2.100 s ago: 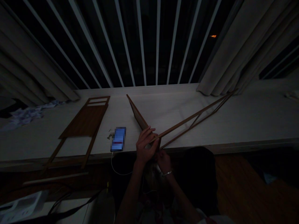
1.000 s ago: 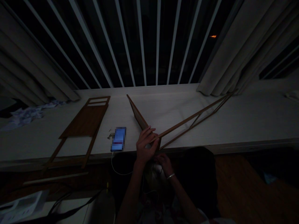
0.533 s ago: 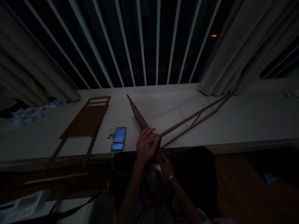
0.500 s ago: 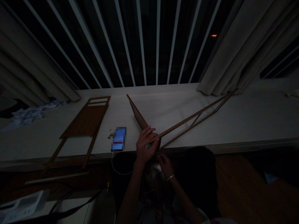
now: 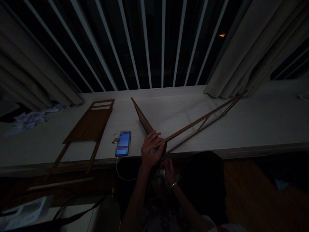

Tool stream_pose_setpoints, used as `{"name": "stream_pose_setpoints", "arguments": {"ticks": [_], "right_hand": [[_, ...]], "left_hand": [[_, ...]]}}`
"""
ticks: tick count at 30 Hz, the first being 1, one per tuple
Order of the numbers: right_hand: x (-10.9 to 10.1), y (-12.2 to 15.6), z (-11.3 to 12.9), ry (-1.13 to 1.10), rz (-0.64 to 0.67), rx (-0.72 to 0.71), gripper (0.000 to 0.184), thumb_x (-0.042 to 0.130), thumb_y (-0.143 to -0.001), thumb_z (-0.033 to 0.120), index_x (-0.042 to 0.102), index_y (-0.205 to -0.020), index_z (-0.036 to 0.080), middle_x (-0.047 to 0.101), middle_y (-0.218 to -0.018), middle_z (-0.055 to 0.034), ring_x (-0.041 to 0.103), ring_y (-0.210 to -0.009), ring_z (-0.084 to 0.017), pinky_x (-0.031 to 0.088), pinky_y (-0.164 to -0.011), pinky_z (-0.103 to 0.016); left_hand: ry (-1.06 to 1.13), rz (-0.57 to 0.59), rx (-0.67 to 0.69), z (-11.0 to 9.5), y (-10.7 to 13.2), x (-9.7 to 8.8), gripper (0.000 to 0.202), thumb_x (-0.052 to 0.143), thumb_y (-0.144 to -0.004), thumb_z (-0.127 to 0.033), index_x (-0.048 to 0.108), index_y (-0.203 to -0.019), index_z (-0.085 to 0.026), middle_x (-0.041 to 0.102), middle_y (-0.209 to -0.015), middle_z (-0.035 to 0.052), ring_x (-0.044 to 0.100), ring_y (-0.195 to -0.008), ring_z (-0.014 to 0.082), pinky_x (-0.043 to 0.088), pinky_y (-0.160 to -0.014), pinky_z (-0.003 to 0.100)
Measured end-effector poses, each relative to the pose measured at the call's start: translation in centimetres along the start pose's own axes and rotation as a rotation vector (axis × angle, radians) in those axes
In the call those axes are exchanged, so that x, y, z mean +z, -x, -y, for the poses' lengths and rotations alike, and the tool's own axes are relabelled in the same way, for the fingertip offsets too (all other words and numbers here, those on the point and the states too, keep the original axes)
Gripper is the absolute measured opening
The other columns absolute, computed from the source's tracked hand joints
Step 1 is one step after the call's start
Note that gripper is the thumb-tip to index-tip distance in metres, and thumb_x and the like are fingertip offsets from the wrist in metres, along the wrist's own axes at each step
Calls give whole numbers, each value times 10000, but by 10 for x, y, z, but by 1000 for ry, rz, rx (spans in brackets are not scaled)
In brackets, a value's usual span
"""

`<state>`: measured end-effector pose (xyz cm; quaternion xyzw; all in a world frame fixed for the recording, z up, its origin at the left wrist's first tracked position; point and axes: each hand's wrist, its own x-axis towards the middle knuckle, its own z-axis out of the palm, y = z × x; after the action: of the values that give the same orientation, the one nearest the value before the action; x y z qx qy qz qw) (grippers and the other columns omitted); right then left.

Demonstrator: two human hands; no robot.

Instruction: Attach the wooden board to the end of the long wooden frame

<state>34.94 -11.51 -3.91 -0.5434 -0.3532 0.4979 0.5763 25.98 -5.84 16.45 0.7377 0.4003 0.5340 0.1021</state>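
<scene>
The room is very dark. My left hand (image 5: pixel 150 149) is wrapped round the near corner where an upright brown wooden panel (image 5: pixel 141 117) meets a long thin wooden frame (image 5: pixel 200 122), both standing on edge on the pale ledge (image 5: pixel 253 122). My right hand (image 5: pixel 167 169), with a bracelet on its wrist, is just below that corner at the ledge's front edge. Its fingers are curled on a small pale thing that I cannot make out.
A second wooden panel with legs (image 5: pixel 85 129) lies flat on the ledge at left. A lit phone (image 5: pixel 123 143) with a white cable (image 5: pixel 120 172) lies beside my left hand. Crumpled paper (image 5: pixel 31 117) sits far left. Curtains (image 5: pixel 241 48) and white window bars (image 5: pixel 145 45) stand behind.
My right hand has shifted slightly under the corner, moving a little down and back up. The left hand and the wooden pieces have stayed in place.
</scene>
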Motion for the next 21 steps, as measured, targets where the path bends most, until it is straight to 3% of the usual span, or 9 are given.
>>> {"name": "stream_pose_setpoints", "arguments": {"ticks": [8, 21], "right_hand": [[5, 3, 5, 58, 58, -31, 274, 399, -799, 499, 442, -831, 230, 561, -701, 16, 522, -684, -138, 397, -699, -255], [6, 2, 1, 97, -48, -52, 264, 381, -810, 478, 446, -859, 226, 555, -753, 0, 524, -723, -152, 401, -723, -267]], "left_hand": [[-4, -6, -11, 0, 0, 0, 113, 565, -741, -176, 614, -842, -174, 609, -1009, 66, 480, -1089, 216, 415, -913, 424], [-10, -6, -9, 0, 0, 0, 120, 570, -739, -180, 612, -851, -171, 608, -1010, 68, 482, -1087, 216, 417, -912, 424]]}}
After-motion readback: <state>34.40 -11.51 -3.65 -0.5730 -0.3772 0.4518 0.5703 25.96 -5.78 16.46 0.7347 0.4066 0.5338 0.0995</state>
